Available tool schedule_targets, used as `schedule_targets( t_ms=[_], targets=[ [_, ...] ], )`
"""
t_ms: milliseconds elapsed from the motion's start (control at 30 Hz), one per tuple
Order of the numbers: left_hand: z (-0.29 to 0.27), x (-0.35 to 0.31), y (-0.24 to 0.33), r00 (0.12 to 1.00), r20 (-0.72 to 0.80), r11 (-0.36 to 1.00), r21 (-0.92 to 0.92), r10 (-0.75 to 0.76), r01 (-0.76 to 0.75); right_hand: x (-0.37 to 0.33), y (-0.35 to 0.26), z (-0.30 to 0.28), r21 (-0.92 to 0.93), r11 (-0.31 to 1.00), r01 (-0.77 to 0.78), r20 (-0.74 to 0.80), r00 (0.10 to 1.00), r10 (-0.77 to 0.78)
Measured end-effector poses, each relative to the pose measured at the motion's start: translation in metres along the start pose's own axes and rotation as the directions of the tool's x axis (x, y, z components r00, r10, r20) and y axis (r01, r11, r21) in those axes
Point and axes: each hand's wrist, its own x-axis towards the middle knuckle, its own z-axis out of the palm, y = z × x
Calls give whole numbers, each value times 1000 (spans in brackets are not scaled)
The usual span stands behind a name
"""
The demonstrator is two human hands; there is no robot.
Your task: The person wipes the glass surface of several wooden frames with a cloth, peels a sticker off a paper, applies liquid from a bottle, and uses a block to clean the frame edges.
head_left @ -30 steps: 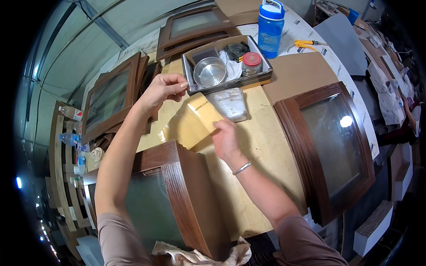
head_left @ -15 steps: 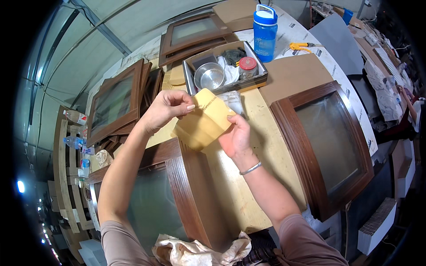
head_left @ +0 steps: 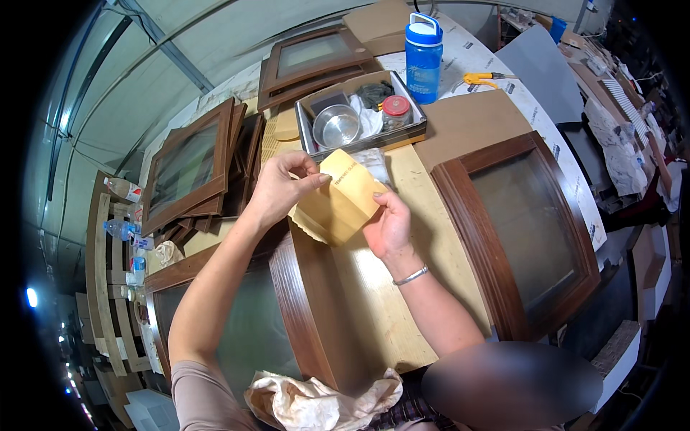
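Note:
I hold a creased yellow paper sheet (head_left: 336,210), with a line of print on it and a ragged lower edge, above the table. My left hand (head_left: 279,188) is closed, with thumb and finger pinching at the sheet's upper left part. The sheet's right edge is gripped by my right hand (head_left: 389,224), thumb on top and the other fingers behind it. Below my left forearm lies a brown wooden frame with a glass pane (head_left: 248,323). Another brown glazed frame (head_left: 523,223) rests to the right.
Beyond my hands, an open box (head_left: 410,134) holds a metal bowl (head_left: 336,126) and a red-lidded jar (head_left: 397,113). A blue bottle (head_left: 424,68) and a yellow air gun (head_left: 480,78) stand behind. Stacked frames (head_left: 185,169) lean at left. A crumpled cloth (head_left: 316,402) lies near my lap.
The sheet and both hands have moved slightly to the right, and the sheet has turned a little. My left fingers have shifted along its upper left part. The view has shifted slightly.

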Motion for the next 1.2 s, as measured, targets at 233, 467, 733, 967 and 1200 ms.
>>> schedule_targets(
  t_ms=[233, 467, 733, 967, 1200],
  targets=[
    [2, -3, 4, 990, 31, 988, -68, -139, 141, -9, -4, -1, 15, 999, 36, -24, 999, -36],
    [7, -5, 11, 979, 93, 958, -208, -183, 199, -10, -6, -17, -66, 994, 86, 40, 996, -83],
    [11, -8, 13, 977, 142, 939, -285, -158, 193, -16, -17, -20, -86, 985, 147, 78, 987, -140],
    [13, -9, 11, 987, 129, 950, -284, -96, 129, -16, -17, -24, -93, 982, 164, 53, 986, -160],
    [12, -9, 15, 962, 160, 943, -218, -221, 253, -19, -19, -19, -77, 987, 138, 68, 989, -133]
  ],
)
